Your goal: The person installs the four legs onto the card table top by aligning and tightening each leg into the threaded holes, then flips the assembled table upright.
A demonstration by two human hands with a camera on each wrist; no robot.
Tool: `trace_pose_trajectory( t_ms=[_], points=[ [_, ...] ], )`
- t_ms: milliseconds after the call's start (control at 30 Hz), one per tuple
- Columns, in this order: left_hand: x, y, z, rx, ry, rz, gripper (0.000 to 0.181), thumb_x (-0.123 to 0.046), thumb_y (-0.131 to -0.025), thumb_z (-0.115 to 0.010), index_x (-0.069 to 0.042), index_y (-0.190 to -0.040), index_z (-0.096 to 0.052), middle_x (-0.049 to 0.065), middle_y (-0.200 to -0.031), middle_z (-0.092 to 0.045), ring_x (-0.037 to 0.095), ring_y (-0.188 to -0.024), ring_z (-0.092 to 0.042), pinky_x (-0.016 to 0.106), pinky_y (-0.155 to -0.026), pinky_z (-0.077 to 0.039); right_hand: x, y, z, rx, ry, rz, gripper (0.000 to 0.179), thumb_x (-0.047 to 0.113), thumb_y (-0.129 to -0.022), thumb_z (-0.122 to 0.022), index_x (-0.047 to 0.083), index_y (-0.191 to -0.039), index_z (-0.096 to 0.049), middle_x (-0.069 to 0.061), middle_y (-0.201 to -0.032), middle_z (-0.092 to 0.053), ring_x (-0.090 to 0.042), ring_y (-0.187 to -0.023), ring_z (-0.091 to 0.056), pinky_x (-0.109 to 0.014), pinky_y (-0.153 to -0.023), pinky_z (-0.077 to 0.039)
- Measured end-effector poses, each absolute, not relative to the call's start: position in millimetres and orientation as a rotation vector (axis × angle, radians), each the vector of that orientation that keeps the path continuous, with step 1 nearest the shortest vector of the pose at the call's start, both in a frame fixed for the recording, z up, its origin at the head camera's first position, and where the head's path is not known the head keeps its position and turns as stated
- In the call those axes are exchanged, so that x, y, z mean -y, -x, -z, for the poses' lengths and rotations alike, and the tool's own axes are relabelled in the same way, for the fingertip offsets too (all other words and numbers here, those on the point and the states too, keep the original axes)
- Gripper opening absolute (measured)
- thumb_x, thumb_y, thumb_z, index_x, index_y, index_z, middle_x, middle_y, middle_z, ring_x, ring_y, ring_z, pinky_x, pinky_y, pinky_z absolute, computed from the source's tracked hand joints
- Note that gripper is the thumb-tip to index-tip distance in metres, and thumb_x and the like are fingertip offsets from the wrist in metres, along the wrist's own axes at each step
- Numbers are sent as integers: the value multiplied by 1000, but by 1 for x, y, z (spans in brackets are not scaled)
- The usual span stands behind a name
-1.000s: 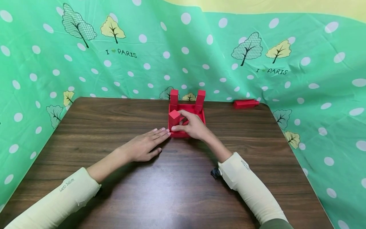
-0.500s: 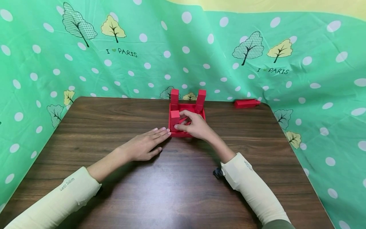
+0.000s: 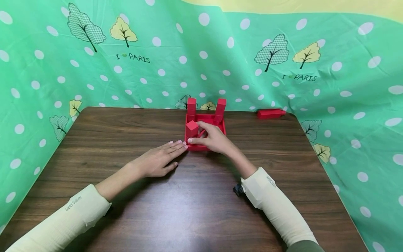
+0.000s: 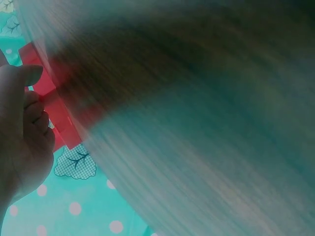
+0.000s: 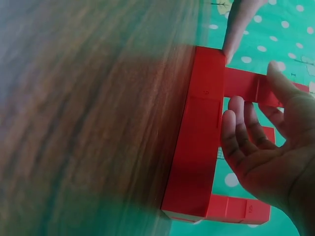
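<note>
A red square frame (image 3: 201,148) with a raised rim lies on the table, red posts upright at three of its corners. My right hand (image 3: 213,137) grips the front-left post (image 3: 192,128) between thumb and fingers; in the right wrist view this post (image 5: 246,84) passes behind the thumb. My left hand (image 3: 161,159) lies flat on the tabletop, fingers straight, its fingertips touching the frame's front-left corner. The back-left post (image 3: 191,106) and back-right post (image 3: 220,109) stand at the far corners. The frame's inside is partly hidden behind my right hand.
A loose red post (image 3: 270,113) with a narrow tip lies near the far right corner of the wooden table (image 3: 176,210). Right behind the far table edge hangs a green dotted curtain (image 3: 201,45), which also runs down both sides.
The front-left post has turned: its top showed a corner forward, then a flat side, now a corner again. My right hand shifted slightly right, then back left. The left hand stayed put.
</note>
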State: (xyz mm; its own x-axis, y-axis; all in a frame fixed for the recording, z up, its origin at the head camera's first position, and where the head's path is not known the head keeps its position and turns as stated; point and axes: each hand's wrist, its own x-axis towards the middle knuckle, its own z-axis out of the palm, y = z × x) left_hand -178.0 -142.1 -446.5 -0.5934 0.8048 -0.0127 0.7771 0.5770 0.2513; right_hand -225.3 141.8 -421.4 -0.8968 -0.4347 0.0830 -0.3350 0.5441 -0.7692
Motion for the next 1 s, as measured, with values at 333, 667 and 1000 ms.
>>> trace_pose_trajectory(
  t_ms=[333, 667, 1000],
  points=[
    [143, 176, 447, -2687, -1377, -354, 68, -21, -114, -62, -3, -175, -37, 17, -183, -39, 36, -171, -37, 54, -143, -30, -139, 226, 417, -2676, 611, 1257, 43, 26, -97, -90, 10, -133, -72, -10, -112, -76, -24, -97, -71, -34, -88, -61],
    [143, 175, 447, -2685, -1375, -356, 68, -21, -115, -61, -3, -176, -37, 16, -183, -39, 36, -171, -37, 54, -143, -29, -137, 224, 418, -2703, 561, 1264, 36, 30, -94, -92, 11, -115, -70, -7, -102, -77, -21, -90, -72, -32, -83, -61],
    [143, 175, 446, -2683, -1373, -342, 69, -21, -114, -62, -4, -176, -37, 16, -183, -39, 36, -171, -37, 53, -143, -29, -136, 225, 418, -2792, 575, 1176, 43, 39, -90, -98, 12, -103, -67, -5, -102, -72, -21, -94, -66, -34, -83, -57]
  ],
)
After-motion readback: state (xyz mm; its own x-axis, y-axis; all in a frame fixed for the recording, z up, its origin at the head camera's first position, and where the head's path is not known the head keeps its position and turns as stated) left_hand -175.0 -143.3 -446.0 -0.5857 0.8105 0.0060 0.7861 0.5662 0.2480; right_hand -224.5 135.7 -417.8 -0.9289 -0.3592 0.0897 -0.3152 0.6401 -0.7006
